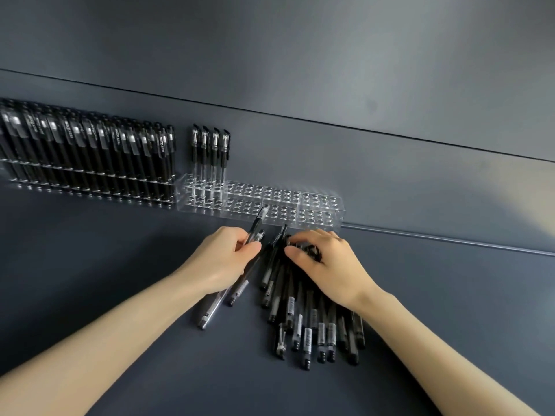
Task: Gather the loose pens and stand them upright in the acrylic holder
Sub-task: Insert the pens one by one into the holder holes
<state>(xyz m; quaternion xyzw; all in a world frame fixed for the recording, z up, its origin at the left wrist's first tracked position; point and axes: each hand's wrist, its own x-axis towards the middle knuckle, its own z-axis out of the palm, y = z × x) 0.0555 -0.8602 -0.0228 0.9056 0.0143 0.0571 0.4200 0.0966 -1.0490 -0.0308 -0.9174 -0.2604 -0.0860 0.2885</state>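
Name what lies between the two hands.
In the head view, far ends of the loose pens lie between the left hand, which holds a pen, and the right hand, gripping them.

Table [120, 280]: matte dark slate blue, plain. Wall panel [300, 55]: similar dark blue-grey, plain. Acrylic holder [315, 202]: colourless and clear, with a regular grid of round holes. Standing pens [210, 151]: black caps and grips, clear barrels. Full rack [90, 151], far left edge: black pens, white lettering. Loose pens [306, 319]: black, with white printed label bands. Held pen [257, 219]: clear barrel, silvery tip.
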